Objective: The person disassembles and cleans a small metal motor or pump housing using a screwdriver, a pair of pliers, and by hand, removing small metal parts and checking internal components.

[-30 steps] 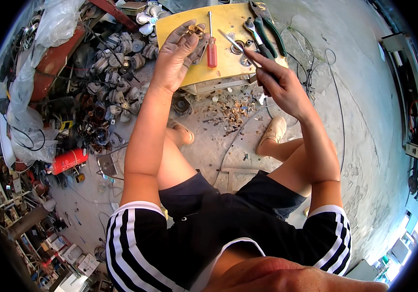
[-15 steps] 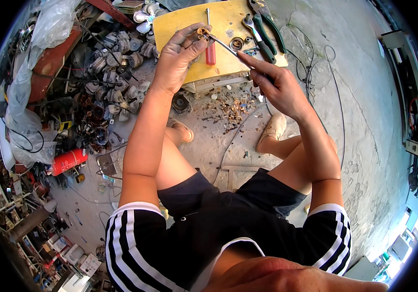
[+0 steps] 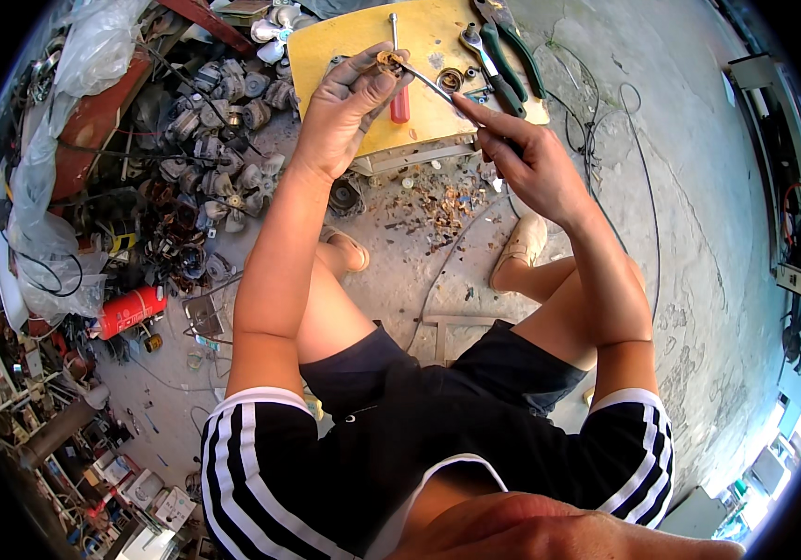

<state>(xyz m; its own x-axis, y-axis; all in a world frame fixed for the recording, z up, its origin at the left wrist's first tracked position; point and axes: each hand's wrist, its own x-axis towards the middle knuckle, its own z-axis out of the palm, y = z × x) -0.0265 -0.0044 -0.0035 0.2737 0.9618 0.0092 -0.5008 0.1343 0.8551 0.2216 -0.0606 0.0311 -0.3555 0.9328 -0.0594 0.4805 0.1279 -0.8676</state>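
My left hand (image 3: 352, 105) is raised over the near part of a yellow-topped stool or small table, its fingertips closed round a small copper-coloured part (image 3: 387, 61). From the right, my right hand (image 3: 529, 161) grips a screwdriver (image 3: 430, 86) by its dark handle, mostly hidden in the palm, with the index finger stretched along the shaft. The thin metal shaft reaches across to the copper-coloured part, and its tip meets it or lies just at it. Beneath my hands, a nut driver with a red handle (image 3: 400, 105) lies on the yellow top (image 3: 335, 42).
A ratchet wrench (image 3: 494, 67), green-handled pliers (image 3: 520, 58) and a round metal ring (image 3: 450, 80) lie on the yellow top. Small motors (image 3: 232, 103) are heaped at left, near a red cylinder (image 3: 132, 312). Copper-coloured scraps (image 3: 452, 207) and cables (image 3: 657, 215) lie on the concrete floor.
Both hands keep their holds, and the screwdriver stays against the small part with only a slight shift. The whole view has moved a little.
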